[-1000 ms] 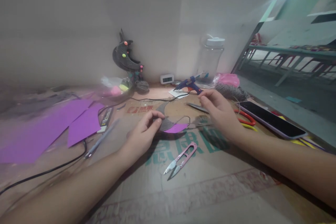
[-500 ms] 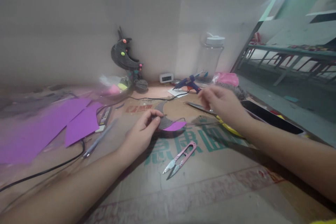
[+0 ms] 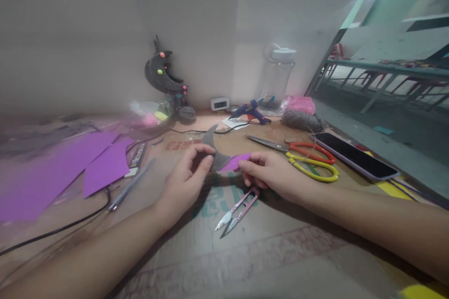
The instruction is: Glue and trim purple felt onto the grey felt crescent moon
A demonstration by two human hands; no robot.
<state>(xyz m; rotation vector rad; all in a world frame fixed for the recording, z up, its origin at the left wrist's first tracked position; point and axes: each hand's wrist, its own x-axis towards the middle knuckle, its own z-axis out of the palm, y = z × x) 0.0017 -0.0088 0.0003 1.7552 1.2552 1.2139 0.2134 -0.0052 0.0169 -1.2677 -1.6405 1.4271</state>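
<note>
Purple paper crescent part-wrapped in grey yarn (image 3: 220,161), held over table (image 3: 277,252); left hand (image 3: 191,168) pinches wrapped section, right hand (image 3: 268,173) pinches purple tip; left stretch covered, right end bare.

1. Brown cardboard tabletop (image 3: 280,247), printed green and red.
2. Pink-handled metal snips (image 3: 243,214), just this side of the right fingers (image 3: 247,167).
3. Steel scissors with red and yellow loops (image 3: 288,147), right of those fingers.
4. Flat purple sheets (image 3: 66,170), left of the left fingers (image 3: 202,149).
</note>
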